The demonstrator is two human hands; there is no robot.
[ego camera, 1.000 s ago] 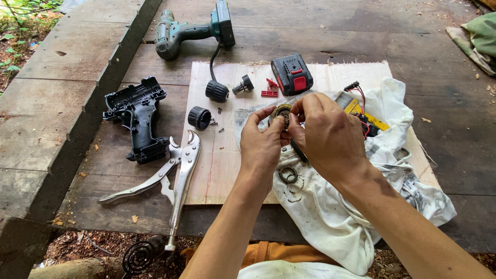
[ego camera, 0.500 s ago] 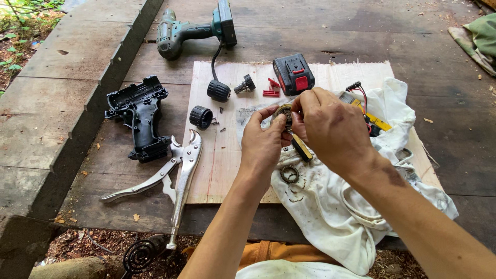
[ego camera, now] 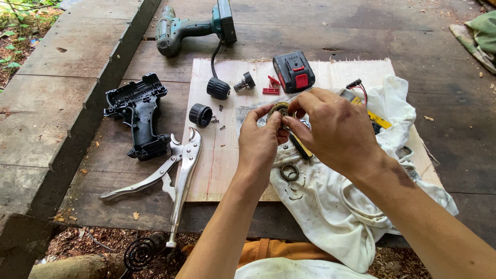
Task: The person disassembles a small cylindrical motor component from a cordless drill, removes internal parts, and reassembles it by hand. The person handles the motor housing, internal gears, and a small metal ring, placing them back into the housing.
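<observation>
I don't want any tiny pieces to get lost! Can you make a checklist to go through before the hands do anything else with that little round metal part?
1. Small round metal part held by both hands: ok, the left hand and the right hand pinch it above the white cloth.
2. Something soft underneath to catch drops: ok, the cloth lies right below.
3. Metal ring safe: ok, it rests on the cloth.
4. Small screws kept together: not ok, they lie scattered on the board.
5. Locking pliers out of the way: ok, left of the hands, apart from them.
6. Part clean and undamaged: cannot tell, fingers hide most of it.
</observation>
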